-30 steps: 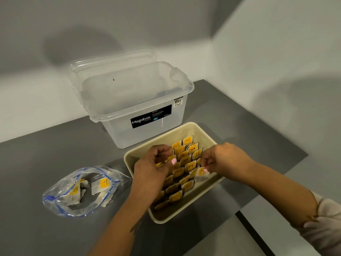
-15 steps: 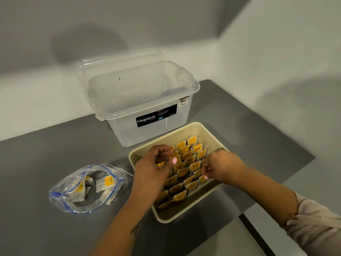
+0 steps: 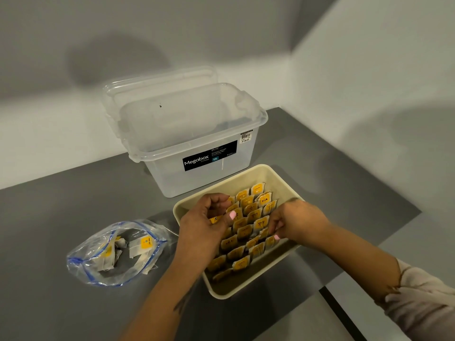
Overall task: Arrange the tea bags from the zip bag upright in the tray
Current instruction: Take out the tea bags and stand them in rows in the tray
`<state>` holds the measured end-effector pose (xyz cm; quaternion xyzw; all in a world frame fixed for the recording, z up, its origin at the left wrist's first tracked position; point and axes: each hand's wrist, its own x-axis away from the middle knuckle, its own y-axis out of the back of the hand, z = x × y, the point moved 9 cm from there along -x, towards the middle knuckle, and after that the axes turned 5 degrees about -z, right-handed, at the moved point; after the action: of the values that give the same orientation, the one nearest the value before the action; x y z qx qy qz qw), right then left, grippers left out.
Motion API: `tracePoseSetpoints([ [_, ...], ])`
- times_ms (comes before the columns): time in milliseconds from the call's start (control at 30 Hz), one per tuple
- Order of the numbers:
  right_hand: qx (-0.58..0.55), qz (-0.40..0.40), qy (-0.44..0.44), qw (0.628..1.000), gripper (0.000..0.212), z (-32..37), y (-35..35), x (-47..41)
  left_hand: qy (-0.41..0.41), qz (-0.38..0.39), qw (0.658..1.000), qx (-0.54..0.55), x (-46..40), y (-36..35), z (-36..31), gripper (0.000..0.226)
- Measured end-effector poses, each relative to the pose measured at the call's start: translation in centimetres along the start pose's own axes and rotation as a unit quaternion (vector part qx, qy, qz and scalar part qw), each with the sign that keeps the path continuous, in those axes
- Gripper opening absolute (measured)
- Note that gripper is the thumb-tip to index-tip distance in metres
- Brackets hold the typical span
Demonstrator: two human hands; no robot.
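As before, both hands (image 3: pixel 204 225) amid tea bags (image 3: pixel 253 215)

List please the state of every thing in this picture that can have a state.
Megabox storage box: open, lid off.
Lid: standing behind the box.
Zip bag: open, lying flat, some tea bags inside.
Tray: mostly filled with rows of upright tea bags.
Left hand: holds tea bags.
Right hand: pinches a tea bag in the tray.
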<state>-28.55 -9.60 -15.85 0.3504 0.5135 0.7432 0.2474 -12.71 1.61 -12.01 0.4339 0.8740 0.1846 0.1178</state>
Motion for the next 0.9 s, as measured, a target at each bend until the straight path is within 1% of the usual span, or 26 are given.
tracePoseSetpoints([
  [133, -0.016, -0.011, -0.005, 1.000, 0.013, -0.1, 1.0, 0.1, -0.009, 0.003, 1.000, -0.011, -0.2, 0.1, -0.1, 0.029],
  [233, -0.040, -0.035, -0.007, 0.999, 0.014, 0.2, 2.3, 0.2, -0.018, 0.003, 1.000, -0.021, -0.3, 0.7, -0.1, 0.028],
  [400, -0.101, -0.085, 0.011, 0.991, 0.013, 3.2, 4.7, 0.1, -0.035, 0.007, 0.999, -0.023, -0.3, 2.9, 0.1, 0.032],
  [567, -0.115, -0.104, 0.062, 0.986, 0.015, 9.4, 5.9, -0.2, -0.039, -0.009, 0.999, -0.037, -0.9, 7.0, 1.6, 0.033],
  [700, -0.133, -0.116, 0.110, 0.978, 0.016, 15.5, 6.2, -0.1, -0.039, -0.043, 0.997, -0.057, -1.8, 11.3, 3.1, 0.032],
  [833, -0.160, -0.100, 0.135, 0.973, 0.015, 20.8, 4.5, -0.4, -0.025, -0.075, 0.995, -0.059, -2.8, 15.6, 5.0, 0.029],
  [900, -0.164, -0.094, 0.139, 0.972, 0.013, 23.0, 3.1, -1.1, -0.016, -0.072, 0.993, -0.089, -3.2, 17.4, 6.3, 0.032],
])
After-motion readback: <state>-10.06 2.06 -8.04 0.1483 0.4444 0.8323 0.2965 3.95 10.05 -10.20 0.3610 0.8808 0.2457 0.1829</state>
